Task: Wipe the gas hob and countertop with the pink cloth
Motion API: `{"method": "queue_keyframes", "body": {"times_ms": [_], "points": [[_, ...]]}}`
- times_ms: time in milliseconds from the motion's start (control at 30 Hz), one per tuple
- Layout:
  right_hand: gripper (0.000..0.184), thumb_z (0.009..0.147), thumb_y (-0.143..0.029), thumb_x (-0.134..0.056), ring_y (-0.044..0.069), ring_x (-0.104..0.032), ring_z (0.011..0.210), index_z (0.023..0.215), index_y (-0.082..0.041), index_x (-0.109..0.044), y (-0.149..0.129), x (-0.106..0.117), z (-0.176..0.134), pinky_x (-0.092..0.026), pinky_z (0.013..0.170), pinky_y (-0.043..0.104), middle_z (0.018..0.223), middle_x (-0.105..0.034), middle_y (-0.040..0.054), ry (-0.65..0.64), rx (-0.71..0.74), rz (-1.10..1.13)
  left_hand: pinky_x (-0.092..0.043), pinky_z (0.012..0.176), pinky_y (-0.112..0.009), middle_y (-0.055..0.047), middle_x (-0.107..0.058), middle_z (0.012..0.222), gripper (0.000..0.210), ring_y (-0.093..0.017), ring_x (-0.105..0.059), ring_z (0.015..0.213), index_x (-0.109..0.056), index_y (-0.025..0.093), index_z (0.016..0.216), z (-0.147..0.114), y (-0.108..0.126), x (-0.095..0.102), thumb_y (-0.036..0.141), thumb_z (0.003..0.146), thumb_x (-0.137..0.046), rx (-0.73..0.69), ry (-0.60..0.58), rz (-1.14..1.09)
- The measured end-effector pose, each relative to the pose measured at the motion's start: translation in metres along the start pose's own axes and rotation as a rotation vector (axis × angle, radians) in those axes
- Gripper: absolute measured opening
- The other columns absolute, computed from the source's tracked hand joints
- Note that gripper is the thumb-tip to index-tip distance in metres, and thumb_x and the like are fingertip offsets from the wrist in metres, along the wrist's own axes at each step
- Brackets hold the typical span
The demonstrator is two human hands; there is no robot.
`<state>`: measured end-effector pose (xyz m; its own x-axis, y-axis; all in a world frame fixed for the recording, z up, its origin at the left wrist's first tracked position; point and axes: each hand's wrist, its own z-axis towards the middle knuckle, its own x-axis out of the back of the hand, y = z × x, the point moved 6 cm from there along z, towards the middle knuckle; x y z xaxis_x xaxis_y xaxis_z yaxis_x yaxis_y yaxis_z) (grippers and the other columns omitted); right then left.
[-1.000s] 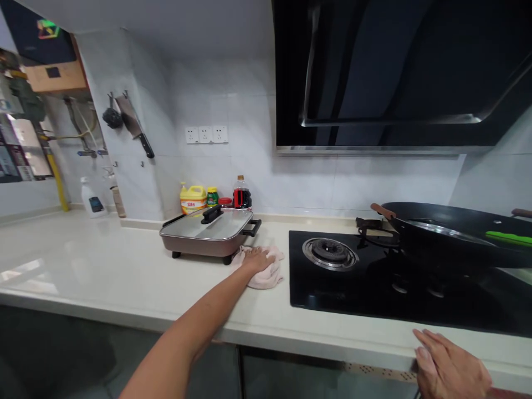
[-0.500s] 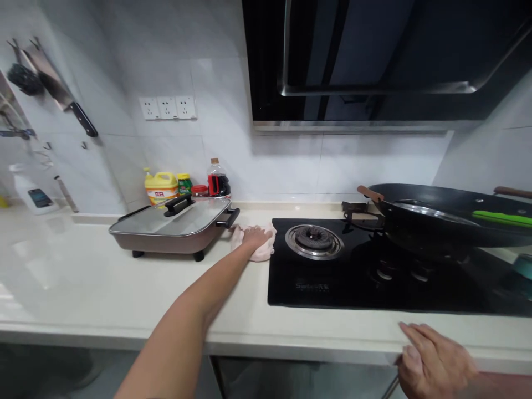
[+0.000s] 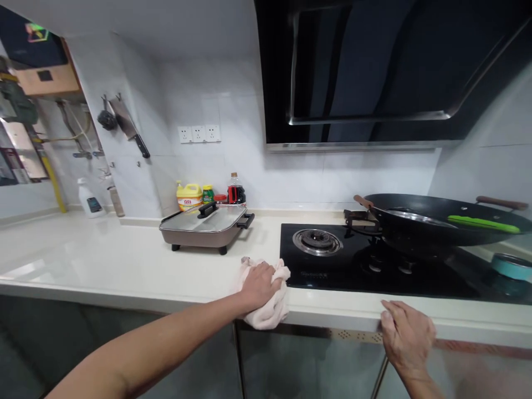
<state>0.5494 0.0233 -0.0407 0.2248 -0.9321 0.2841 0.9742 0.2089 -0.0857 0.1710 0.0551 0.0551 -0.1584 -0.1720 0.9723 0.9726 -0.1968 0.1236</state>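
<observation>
My left hand [image 3: 260, 285] presses a crumpled pale pink cloth [image 3: 270, 313] onto the counter, its fingers bent over the fabric. The cloth lies at the left front corner of the black gas hob [image 3: 336, 277], and part of it hangs over the counter's front edge. My right hand [image 3: 409, 332] rests at that front edge, farther right, below the hob. Its fingers are curled and held together, with nothing visible in them. Left of the hob stands a brown electric pan [image 3: 195, 238] with a glass lid, apart from the cloth.
On the hob's right sits a large black wok [image 3: 415, 233] with a green-handled utensil [image 3: 482, 223]. A teal container [image 3: 511, 267] is beside it. Behind the pan are a yellow detergent jug [image 3: 189, 195] and a dark bottle [image 3: 235, 191]. A cleaver [image 3: 128, 126] hangs on the wall.
My left hand has drawn the cloth from the back of the counter beside the hob to the front edge. The view has shifted left; my right hand stays near the front edge.
</observation>
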Motion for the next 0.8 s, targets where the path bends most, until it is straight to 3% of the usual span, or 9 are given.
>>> {"method": "queue_keyframes", "body": {"times_ms": [133, 267, 333, 500, 633, 700, 800], "points": [[0.038, 0.1, -0.043, -0.041, 0.025, -0.056, 0.094, 0.105, -0.019, -0.071, -0.001, -0.004, -0.002, -0.036, 0.094, 0.045, 0.109, -0.068, 0.0107, -0.021, -0.014, 0.013, -0.044, 0.105, -0.038, -0.009, -0.072, 0.12, 0.042, -0.026, -0.063, 0.117, -0.068, 0.021, 0.112, -0.007, -0.007, 0.008, 0.045, 0.103, -0.035, 0.092, 0.086, -0.061], [0.036, 0.099, -0.042, -0.043, 0.026, -0.056, 0.097, 0.104, -0.021, -0.072, -0.001, -0.008, -0.003, -0.035, 0.096, 0.046, 0.111, -0.067, 0.0104, -0.032, -0.055, 0.04, -0.046, 0.102, -0.038, -0.013, -0.067, 0.134, 0.058, -0.026, -0.061, 0.124, -0.058, 0.018, 0.136, 0.025, -0.006, 0.008, 0.036, 0.107, -0.011, 0.244, 0.133, -0.084], [0.036, 0.099, -0.042, -0.043, 0.026, -0.056, 0.099, 0.104, -0.021, -0.072, -0.002, -0.008, -0.003, -0.035, 0.097, 0.046, 0.112, -0.067, 0.0101, -0.04, -0.067, 0.056, -0.045, 0.105, -0.041, -0.015, -0.065, 0.138, 0.059, -0.028, -0.058, 0.129, -0.056, 0.018, 0.138, 0.043, 0.006, 0.004, 0.037, 0.107, -0.01, 0.262, 0.119, -0.076], [0.035, 0.099, -0.041, -0.043, 0.026, -0.056, 0.1, 0.104, -0.021, -0.071, -0.005, -0.005, 0.0, -0.035, 0.097, 0.045, 0.112, -0.066, 0.0104, -0.045, -0.084, 0.066, -0.039, 0.113, -0.05, -0.01, -0.059, 0.146, 0.048, -0.034, -0.051, 0.138, -0.064, 0.027, 0.129, 0.08, 0.046, -0.012, 0.054, 0.1, -0.037, 0.094, -0.044, -0.042], [0.033, 0.098, -0.038, -0.044, 0.026, -0.055, 0.099, 0.103, -0.02, -0.071, -0.006, -0.004, 0.001, -0.035, 0.097, 0.045, 0.111, -0.066, 0.0111, -0.046, -0.076, 0.046, -0.03, 0.119, -0.058, -0.013, -0.048, 0.157, 0.055, -0.038, -0.037, 0.149, -0.055, 0.026, 0.142, 0.106, 0.076, -0.021, 0.055, 0.099, -0.038, 0.019, -0.171, -0.022], [0.033, 0.098, -0.037, -0.044, 0.026, -0.055, 0.101, 0.105, -0.02, -0.071, -0.007, -0.004, 0.002, -0.035, 0.097, 0.045, 0.112, -0.066, 0.0112, -0.056, -0.062, 0.048, -0.027, 0.12, -0.061, -0.016, -0.04, 0.162, 0.06, -0.041, -0.03, 0.153, -0.048, 0.023, 0.149, 0.116, 0.105, -0.028, 0.055, 0.099, -0.037, -0.029, -0.217, -0.027], [0.031, 0.099, -0.036, -0.043, 0.026, -0.054, 0.103, 0.108, -0.02, -0.068, -0.005, -0.005, 0.001, -0.034, 0.096, 0.045, 0.113, -0.065, 0.0108, -0.06, -0.054, 0.059, -0.022, 0.124, -0.057, -0.015, -0.031, 0.168, 0.067, -0.038, -0.023, 0.156, -0.042, 0.022, 0.155, 0.119, 0.172, -0.043, 0.059, 0.099, -0.034, -0.164, -0.272, -0.056]]}}
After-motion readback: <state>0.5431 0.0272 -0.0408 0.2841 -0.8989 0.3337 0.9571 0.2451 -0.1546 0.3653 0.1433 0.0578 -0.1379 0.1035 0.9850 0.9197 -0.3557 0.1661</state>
